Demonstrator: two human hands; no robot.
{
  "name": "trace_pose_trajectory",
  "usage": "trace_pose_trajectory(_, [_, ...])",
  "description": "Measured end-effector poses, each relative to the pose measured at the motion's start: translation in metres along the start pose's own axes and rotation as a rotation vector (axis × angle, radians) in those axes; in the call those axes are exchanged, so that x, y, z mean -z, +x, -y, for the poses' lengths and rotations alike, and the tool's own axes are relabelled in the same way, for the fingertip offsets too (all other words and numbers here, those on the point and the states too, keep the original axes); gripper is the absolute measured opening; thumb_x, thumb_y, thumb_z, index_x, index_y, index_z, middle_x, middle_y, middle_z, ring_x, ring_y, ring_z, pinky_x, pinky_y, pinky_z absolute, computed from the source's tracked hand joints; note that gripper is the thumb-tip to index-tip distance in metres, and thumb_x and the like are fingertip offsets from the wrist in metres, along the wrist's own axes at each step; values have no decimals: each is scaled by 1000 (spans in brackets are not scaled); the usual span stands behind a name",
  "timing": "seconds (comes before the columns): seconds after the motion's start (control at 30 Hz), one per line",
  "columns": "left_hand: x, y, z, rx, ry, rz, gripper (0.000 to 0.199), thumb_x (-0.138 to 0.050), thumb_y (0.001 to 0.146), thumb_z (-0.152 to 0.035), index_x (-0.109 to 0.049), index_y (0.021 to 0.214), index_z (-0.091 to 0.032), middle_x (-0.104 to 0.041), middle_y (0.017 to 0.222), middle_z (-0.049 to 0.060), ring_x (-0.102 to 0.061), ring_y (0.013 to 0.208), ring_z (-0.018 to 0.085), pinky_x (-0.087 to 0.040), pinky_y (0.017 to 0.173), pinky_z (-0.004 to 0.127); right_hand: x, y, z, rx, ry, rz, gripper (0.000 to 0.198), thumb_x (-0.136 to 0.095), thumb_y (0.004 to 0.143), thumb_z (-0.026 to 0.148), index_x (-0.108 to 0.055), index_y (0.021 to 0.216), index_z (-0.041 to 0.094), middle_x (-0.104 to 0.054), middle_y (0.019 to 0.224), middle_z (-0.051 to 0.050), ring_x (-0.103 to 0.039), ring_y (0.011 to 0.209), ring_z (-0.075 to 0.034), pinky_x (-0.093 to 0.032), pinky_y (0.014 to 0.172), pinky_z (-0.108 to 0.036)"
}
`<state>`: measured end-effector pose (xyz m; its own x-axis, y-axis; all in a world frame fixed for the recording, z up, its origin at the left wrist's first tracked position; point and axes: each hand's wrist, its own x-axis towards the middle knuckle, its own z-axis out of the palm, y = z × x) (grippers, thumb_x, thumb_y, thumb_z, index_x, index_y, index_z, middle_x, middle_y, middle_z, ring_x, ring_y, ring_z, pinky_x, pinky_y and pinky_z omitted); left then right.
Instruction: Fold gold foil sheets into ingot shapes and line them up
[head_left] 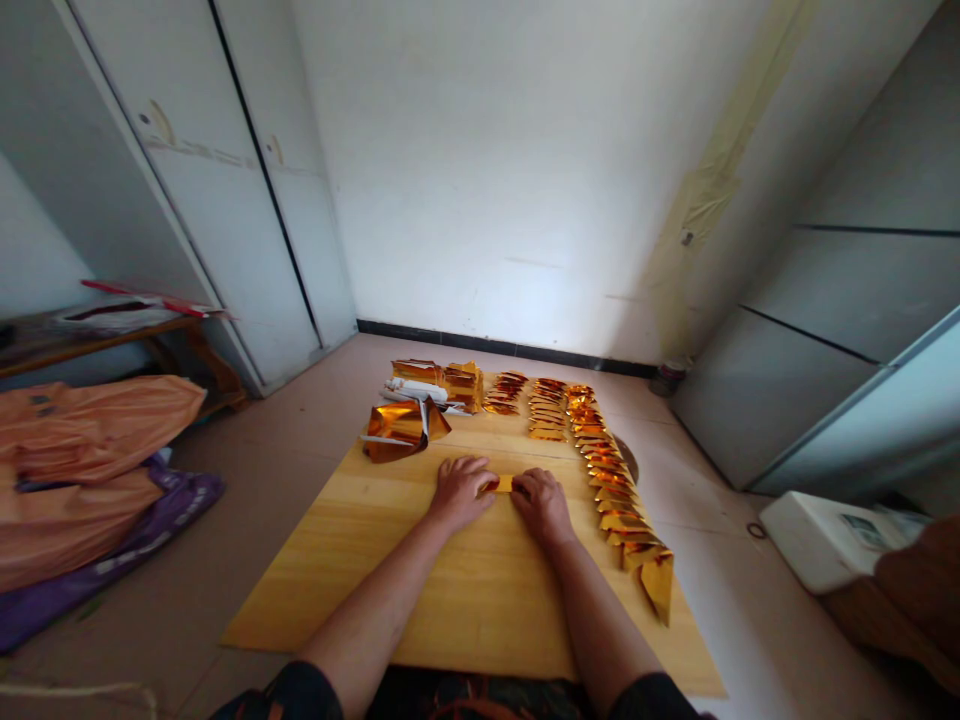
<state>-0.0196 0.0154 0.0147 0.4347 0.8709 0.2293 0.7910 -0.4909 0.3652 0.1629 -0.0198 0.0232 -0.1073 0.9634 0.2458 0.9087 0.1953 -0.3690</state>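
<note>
A small piece of gold foil paper (505, 483) lies low over the wooden table, stretched between my two hands. My left hand (462, 490) pinches its left end, and my right hand (543, 500) grips the right end. The fingertips partly cover the paper, so its exact folds are hidden. Beyond my left hand sits a larger loose gold foil sheet (405, 425) with pale edges. To the right of my right hand runs a long row of folded gold foil pieces (611, 490), overlapping one another down the table's right side.
At the table's (337, 590) far edge stand stacked foil bundles (463, 385), a white packet (416, 391) and shorter rows of folded foil (547, 410). An orange bag (82, 430) lies left; a white box (817, 540) stands right. Cabinets and a wall surround the table.
</note>
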Motion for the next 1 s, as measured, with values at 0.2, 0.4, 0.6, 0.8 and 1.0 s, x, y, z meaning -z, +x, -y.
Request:
trace_pose_trajectory(0.2, [-3, 4, -4, -123, -8, -54, 20, -55, 87, -23, -68, 100, -28, -68, 109, 1, -54, 105, 18, -36, 93, 38, -2, 1, -4, 18, 25, 1, 13, -57, 86, 23, -70, 88, 23, -65, 93, -2, -55, 90, -15, -35, 75, -23])
trace_pose_trajectory(0.4, [-3, 8, -6, -113, 11, -48, 21, -50, 90, -21, -69, 96, -24, -69, 104, 3, -56, 98, 19, -40, 85, 34, -3, 1, 0, 43, -60, -17, 15, -55, 88, 23, -70, 88, 23, -65, 91, -2, -54, 88, -14, -33, 75, -22])
trace_pose_trajectory(0.6, [-5, 11, -17, -63, 64, -49, 18, -50, 88, -18, -68, 88, -20, -67, 93, 6, -55, 93, 20, -41, 80, 32, -10, 2, 3, 58, -194, -38, 20, -50, 89, 17, -68, 80, 19, -63, 84, -5, -52, 82, -15, -31, 73, -24])
trace_pose_trajectory(0.8, [-6, 14, -26, 68, 65, -68, 14, -54, 85, -21, -67, 91, -22, -62, 95, 6, -53, 95, 20, -41, 80, 32, -14, 4, 7, 77, -300, -54, 17, -50, 88, 15, -65, 81, 18, -62, 84, -6, -51, 81, -17, -28, 70, -28])
trace_pose_trajectory(1.0, [-6, 17, -29, 170, 11, -41, 19, -55, 84, -20, -66, 99, -25, -62, 100, 4, -53, 100, 20, -40, 82, 32, -12, 3, 7, 90, -290, -86, 18, -48, 91, 16, -64, 83, 19, -63, 84, -5, -51, 81, -17, -26, 72, -29])
